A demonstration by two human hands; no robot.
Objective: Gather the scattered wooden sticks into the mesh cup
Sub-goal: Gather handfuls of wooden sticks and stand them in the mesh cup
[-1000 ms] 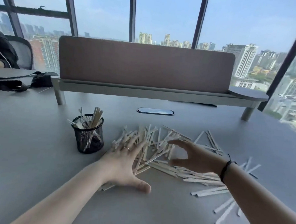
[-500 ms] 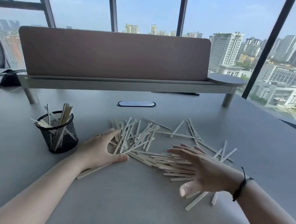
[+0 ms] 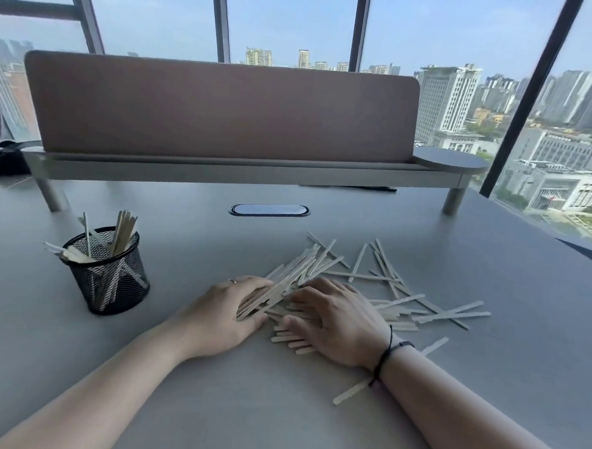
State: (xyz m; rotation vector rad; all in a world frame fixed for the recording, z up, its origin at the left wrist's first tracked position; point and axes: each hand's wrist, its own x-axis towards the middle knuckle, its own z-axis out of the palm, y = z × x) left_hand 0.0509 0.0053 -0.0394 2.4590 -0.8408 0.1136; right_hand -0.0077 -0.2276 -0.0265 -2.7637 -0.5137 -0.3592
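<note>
Both hands lie on the grey tabletop (image 3: 278,412) at the near edge of the pile. One pale stick (image 3: 351,393) lies alone nearest of all, partly under the right wrist. Just beyond it, the left hand (image 3: 221,318) has its fingers curled round a bundle of flat, pale wooden sticks (image 3: 284,285) and grips them, while the right hand (image 3: 334,320) lies over the pile from the right, fingers bent and pressing sticks toward the left hand; whether it pinches any I cannot tell. More loose sticks (image 3: 451,315) fan out to the right and farther back. Left of the hands, apart from the pile, stands the black round wire-mesh cup (image 3: 108,276), upright, already holding several sticks.

These sticks look light, stiff, thin and smooth, so they probably slide and fan apart easily. A bundle would best be squeezed around its middle, ends aligned, and lowered into the cup on end.

Beyond stands a brown padded divider (image 3: 221,110).
</note>
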